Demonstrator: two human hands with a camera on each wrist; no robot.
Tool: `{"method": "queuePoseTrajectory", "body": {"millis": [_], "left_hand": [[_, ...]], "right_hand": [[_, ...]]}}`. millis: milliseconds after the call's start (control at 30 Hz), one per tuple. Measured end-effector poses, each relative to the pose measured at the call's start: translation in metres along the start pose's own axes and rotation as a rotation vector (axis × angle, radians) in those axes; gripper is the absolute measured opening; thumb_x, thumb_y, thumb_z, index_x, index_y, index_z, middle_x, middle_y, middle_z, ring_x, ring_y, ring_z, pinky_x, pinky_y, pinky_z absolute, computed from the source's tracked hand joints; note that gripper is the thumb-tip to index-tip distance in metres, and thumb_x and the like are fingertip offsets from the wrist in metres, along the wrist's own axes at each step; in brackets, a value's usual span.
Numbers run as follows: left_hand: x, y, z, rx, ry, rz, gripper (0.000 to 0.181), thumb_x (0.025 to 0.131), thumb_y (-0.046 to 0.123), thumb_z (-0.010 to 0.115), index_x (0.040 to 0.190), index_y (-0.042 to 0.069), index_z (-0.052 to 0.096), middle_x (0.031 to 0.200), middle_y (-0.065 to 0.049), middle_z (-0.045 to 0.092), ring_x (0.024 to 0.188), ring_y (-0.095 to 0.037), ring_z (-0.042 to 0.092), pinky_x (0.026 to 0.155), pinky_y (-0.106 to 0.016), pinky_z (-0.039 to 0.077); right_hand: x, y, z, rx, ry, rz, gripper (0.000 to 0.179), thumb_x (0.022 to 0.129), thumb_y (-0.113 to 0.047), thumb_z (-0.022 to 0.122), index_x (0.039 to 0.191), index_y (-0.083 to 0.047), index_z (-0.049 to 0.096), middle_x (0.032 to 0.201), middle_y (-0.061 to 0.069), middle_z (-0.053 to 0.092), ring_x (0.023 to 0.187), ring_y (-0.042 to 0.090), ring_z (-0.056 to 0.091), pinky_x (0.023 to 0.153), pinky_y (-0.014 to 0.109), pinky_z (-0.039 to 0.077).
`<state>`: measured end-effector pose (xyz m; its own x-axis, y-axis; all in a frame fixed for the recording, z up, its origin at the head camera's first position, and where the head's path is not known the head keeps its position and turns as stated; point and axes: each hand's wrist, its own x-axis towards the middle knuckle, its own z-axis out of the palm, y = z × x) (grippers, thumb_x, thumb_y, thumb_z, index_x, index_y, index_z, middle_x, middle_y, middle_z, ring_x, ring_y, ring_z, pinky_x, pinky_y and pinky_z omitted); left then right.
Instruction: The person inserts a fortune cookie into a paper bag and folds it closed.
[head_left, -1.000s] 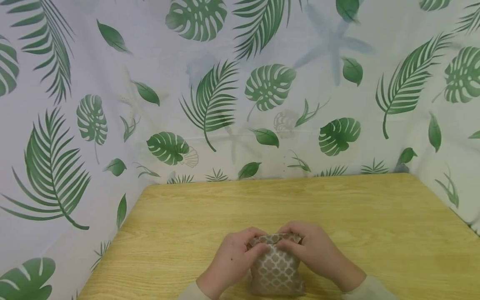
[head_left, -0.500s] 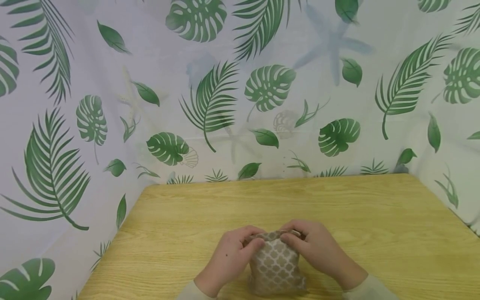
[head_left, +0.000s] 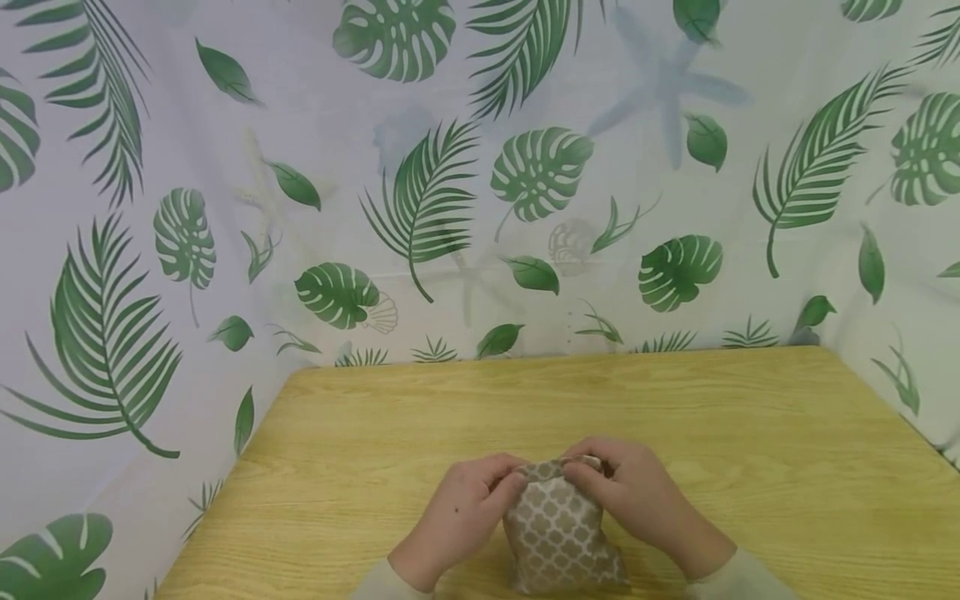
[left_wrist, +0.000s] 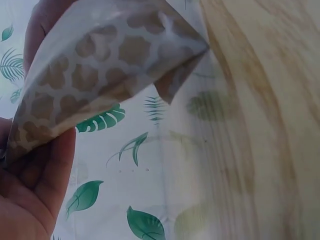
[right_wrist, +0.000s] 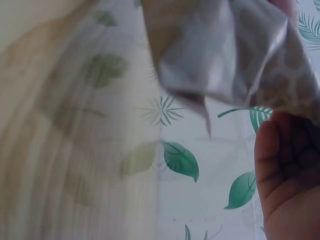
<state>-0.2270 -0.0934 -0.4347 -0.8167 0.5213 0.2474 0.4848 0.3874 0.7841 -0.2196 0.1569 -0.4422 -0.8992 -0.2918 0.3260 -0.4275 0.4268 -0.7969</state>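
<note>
A small bag [head_left: 558, 533] with a tan and white quatrefoil pattern hangs between both hands, low in the middle of the head view. Its top edge is folded over in a narrow strip. My left hand [head_left: 467, 508] pinches the left end of that fold between thumb and fingers, while my right hand [head_left: 633, 500] grips the right end. In the left wrist view the bag [left_wrist: 100, 70] slants above the fingers, with a lower corner jutting out. Creases run over the bag [right_wrist: 210, 50] in the right wrist view. What is inside it is hidden.
A wood-grain table [head_left: 360, 433] lies under the hands. Behind it and along both sides hangs a white cloth [head_left: 442, 333] printed with green leaves and pale starfish. Light sleeves [head_left: 742, 575] cover both forearms near the bottom edge.
The hands have spread slightly apart along the fold. The bag's lower end has swung a little to the right, and its top has risen slightly.
</note>
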Motion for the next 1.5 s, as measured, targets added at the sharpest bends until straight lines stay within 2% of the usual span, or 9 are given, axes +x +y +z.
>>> {"method": "queuePoseTrajectory", "body": {"millis": [167,300,467,667,833,1000,1167,1300,1500], "left_hand": [[0.001,0.001,-0.004,0.026,-0.012,-0.008,0.028,0.107,0.032,0.051,0.118,0.016,0.072,0.09,0.01,0.068,0.069,-0.004,0.056,0.065,-0.023,0.052],[0.002,0.001,-0.009,-0.004,-0.018,-0.031,0.029,0.106,0.034,0.053,0.117,0.016,0.073,0.093,0.011,0.069,0.075,-0.005,0.063,0.069,-0.023,0.055],[0.005,0.0,-0.014,-0.024,0.013,-0.058,0.026,0.105,0.034,0.056,0.111,0.016,0.074,0.092,0.01,0.071,0.08,-0.013,0.068,0.071,-0.025,0.057],[0.011,-0.003,-0.014,-0.076,0.027,-0.105,0.024,0.103,0.036,0.059,0.103,0.018,0.075,0.085,0.01,0.07,0.077,-0.016,0.069,0.067,-0.028,0.058],[0.016,-0.009,-0.016,-0.029,0.029,-0.148,0.02,0.103,0.035,0.06,0.095,0.022,0.073,0.082,0.007,0.07,0.076,-0.018,0.069,0.065,-0.028,0.057],[0.028,-0.015,-0.017,0.027,-0.031,-0.189,0.019,0.103,0.034,0.061,0.091,0.023,0.071,0.08,0.005,0.068,0.074,-0.014,0.067,0.064,-0.027,0.056],[0.049,-0.024,-0.014,0.04,-0.122,-0.247,0.022,0.103,0.033,0.061,0.088,0.019,0.069,0.077,0.003,0.067,0.07,-0.014,0.065,0.062,-0.029,0.056],[0.065,-0.038,-0.006,0.072,-0.161,-0.294,0.022,0.102,0.032,0.061,0.087,0.017,0.068,0.076,0.001,0.066,0.068,-0.015,0.064,0.06,-0.029,0.054],[0.081,-0.054,0.01,0.187,-0.206,-0.335,0.027,0.1,0.032,0.062,0.08,0.015,0.067,0.072,0.002,0.064,0.063,-0.013,0.056,0.061,-0.029,0.047]], "right_hand": [[0.002,0.001,-0.007,-0.027,0.007,-0.034,0.019,0.105,-0.028,0.058,0.099,-0.021,0.075,0.09,-0.009,0.071,0.071,0.01,0.064,0.062,0.03,0.056],[0.004,-0.001,-0.013,-0.086,0.037,-0.045,0.019,0.104,-0.029,0.059,0.099,-0.023,0.076,0.091,-0.013,0.071,0.072,0.007,0.064,0.063,0.029,0.055],[0.005,-0.003,-0.02,-0.113,0.048,0.003,0.019,0.104,-0.032,0.059,0.1,-0.024,0.076,0.089,-0.013,0.071,0.068,0.008,0.061,0.06,0.029,0.053],[0.007,-0.002,-0.026,-0.04,-0.002,0.099,0.025,0.102,-0.039,0.06,0.102,-0.019,0.075,0.089,-0.006,0.07,0.073,0.012,0.064,0.064,0.034,0.058],[0.008,0.007,-0.033,-0.041,-0.049,0.125,0.026,0.102,-0.04,0.059,0.103,-0.017,0.072,0.083,-0.003,0.067,0.072,0.015,0.063,0.063,0.032,0.056],[0.012,0.022,-0.039,-0.069,-0.09,0.156,0.026,0.101,-0.041,0.06,0.102,-0.018,0.072,0.082,-0.002,0.066,0.073,0.016,0.061,0.063,0.03,0.054],[0.024,0.038,-0.047,-0.063,-0.16,0.244,0.024,0.101,-0.038,0.062,0.1,-0.016,0.072,0.079,0.004,0.064,0.07,0.021,0.059,0.061,0.034,0.051],[0.036,0.057,-0.048,-0.103,-0.206,0.29,0.019,0.102,-0.031,0.062,0.098,-0.015,0.072,0.077,0.004,0.063,0.068,0.022,0.058,0.061,0.037,0.049],[0.044,0.081,-0.041,-0.235,-0.27,0.286,0.012,0.099,-0.021,0.063,0.092,-0.014,0.07,0.076,-0.001,0.062,0.067,0.016,0.056,0.065,0.035,0.047]]}}
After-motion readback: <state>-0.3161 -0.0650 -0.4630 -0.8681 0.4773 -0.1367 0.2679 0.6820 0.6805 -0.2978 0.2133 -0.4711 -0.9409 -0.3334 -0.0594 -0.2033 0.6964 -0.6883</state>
